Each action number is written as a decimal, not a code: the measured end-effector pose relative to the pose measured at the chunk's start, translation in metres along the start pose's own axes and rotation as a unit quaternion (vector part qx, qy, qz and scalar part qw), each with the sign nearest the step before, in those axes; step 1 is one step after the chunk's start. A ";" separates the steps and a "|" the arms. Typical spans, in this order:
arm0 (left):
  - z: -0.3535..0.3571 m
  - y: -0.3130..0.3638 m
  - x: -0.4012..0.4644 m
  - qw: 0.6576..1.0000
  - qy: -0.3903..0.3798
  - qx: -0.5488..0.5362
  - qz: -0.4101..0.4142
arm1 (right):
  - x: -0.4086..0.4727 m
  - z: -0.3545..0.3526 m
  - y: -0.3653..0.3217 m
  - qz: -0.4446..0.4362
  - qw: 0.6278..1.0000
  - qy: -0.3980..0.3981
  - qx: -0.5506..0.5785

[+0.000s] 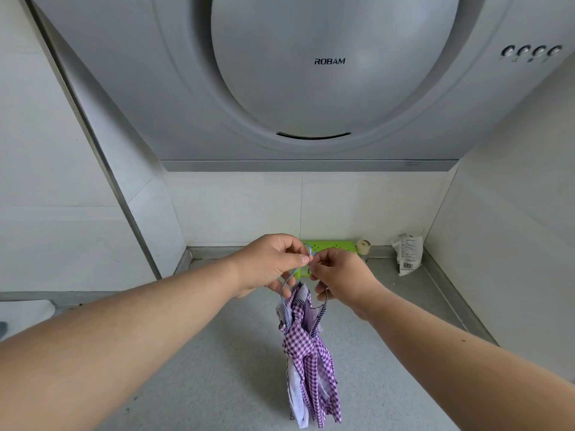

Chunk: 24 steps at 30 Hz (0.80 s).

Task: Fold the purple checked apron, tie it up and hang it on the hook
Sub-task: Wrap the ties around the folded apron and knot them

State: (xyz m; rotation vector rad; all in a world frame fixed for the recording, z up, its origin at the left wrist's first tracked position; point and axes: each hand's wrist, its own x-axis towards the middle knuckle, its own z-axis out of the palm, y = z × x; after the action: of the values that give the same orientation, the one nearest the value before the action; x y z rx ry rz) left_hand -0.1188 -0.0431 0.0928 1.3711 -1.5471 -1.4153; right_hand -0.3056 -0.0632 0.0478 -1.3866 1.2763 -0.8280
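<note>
Nearest: both forearms reach in from 7 and 5 o'clock over the grey speckled counter [236, 353]. Purple checked apron [306, 353] hangs at centre-low, bunched and knotted round its middle, free end dangling toward 6 o'clock, clear of the counter as far as can be told. Above it, at centre, left hand [273, 262] and right hand [339, 275] meet fingertip to fingertip. Left thumb + forefinger pinch the thin blue-grey strap loop [287, 279]; right hand's fingers curl and pinch the same loop at the top, w/ a strap also running under its lower fingers. Behind the hands, 12 o'clock: green plastic piece [333, 245] against the tiled wall, small pale roll [363, 246] beside it, white packet [409, 253] at 2 o'clock. Farthest, overhead: grey range hood [311, 88] marked ROBAM.
</note>
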 end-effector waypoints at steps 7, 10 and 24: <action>0.005 -0.011 0.007 1.000 -0.001 0.003 -0.009 | -0.001 0.001 0.001 0.013 1.000 -0.018 0.002; 0.009 -0.017 0.010 1.000 0.012 -0.014 -0.018 | -0.005 0.004 0.001 0.011 0.999 -0.047 0.016; 0.015 -0.028 0.016 1.000 0.016 -0.001 -0.004 | -0.010 0.004 0.010 0.011 0.987 -0.123 0.105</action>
State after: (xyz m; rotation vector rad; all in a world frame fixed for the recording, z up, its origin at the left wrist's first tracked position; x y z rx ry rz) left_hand -0.1287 -0.0502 0.0595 1.3927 -1.5214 -1.3927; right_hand -0.3067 -0.0514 0.0394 -1.2596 0.9824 -0.7292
